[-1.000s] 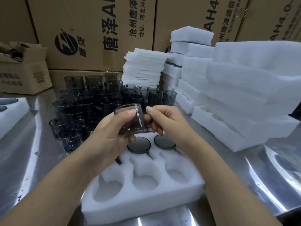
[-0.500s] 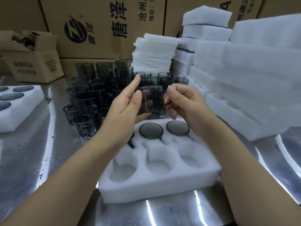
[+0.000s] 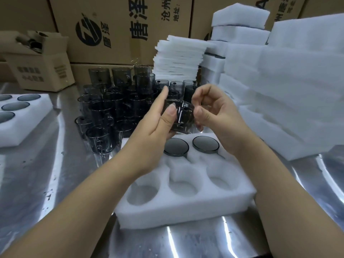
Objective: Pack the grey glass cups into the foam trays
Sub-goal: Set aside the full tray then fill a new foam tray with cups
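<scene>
My left hand [image 3: 154, 127] and my right hand [image 3: 214, 112] hold one grey glass cup [image 3: 183, 118] between them, tilted, above the far edge of a white foam tray [image 3: 186, 200]. The left thumb and fingers grip its left side; the right fingers pinch its right side. Two grey cups [image 3: 176, 147] [image 3: 205, 144] sit upside down in the tray's far row. The three near holes are bare; the far left hole is hidden by my left hand. A crowd of loose grey cups [image 3: 111, 112] stands behind, on the metal table.
A second foam tray [image 3: 26, 127] holding cups lies at the left. Stacks of foam blocks [image 3: 279, 101] rise at the right, thin foam sheets [image 3: 178, 58] behind. Cardboard boxes [image 3: 119, 28] line the back, a small open one [image 3: 41, 62] at far left.
Both hands have turned the cup from roughly upright to tilted and kept it above the tray. The camera view has shifted, so the tray appears further right.
</scene>
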